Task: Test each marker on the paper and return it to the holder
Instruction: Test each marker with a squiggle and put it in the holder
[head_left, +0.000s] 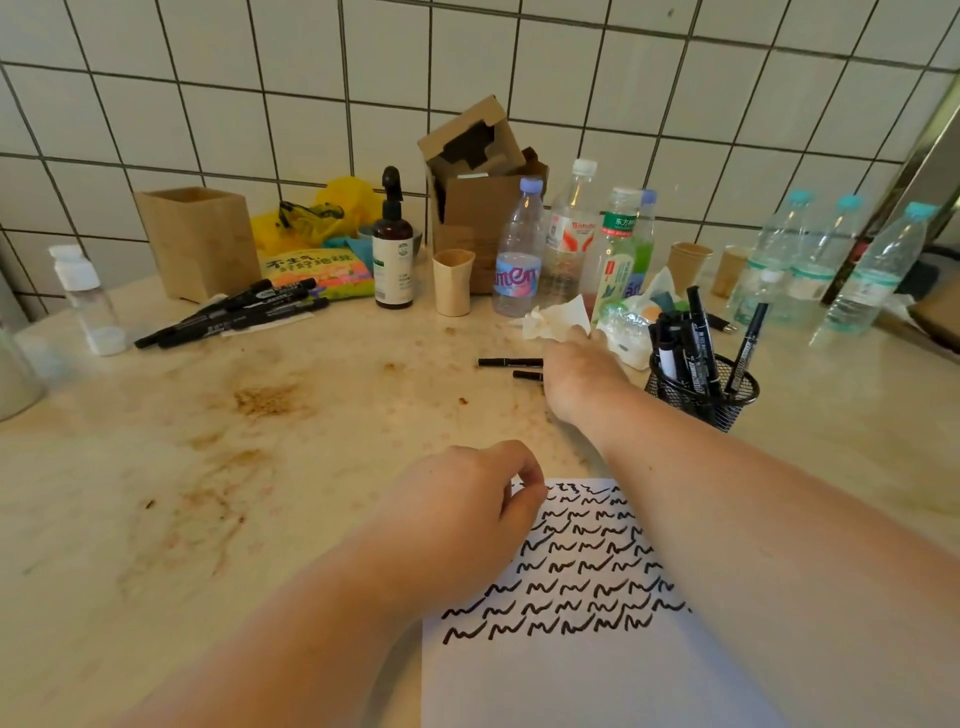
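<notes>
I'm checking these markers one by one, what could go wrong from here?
The right hand reaches over two loose markers close to the mesh holder; a bump could tip it, since its markers lean outward. The left hand rests on the paper's corner over the squiggles, so fresh ink might smear.

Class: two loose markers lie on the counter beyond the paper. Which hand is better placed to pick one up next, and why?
The right hand: it already reaches over the two loose markers beside the mesh holder. The left hand rests on the paper, steadying its top corner.

Left hand (467, 499) curled, right hand (582, 374) outstretched
</notes>
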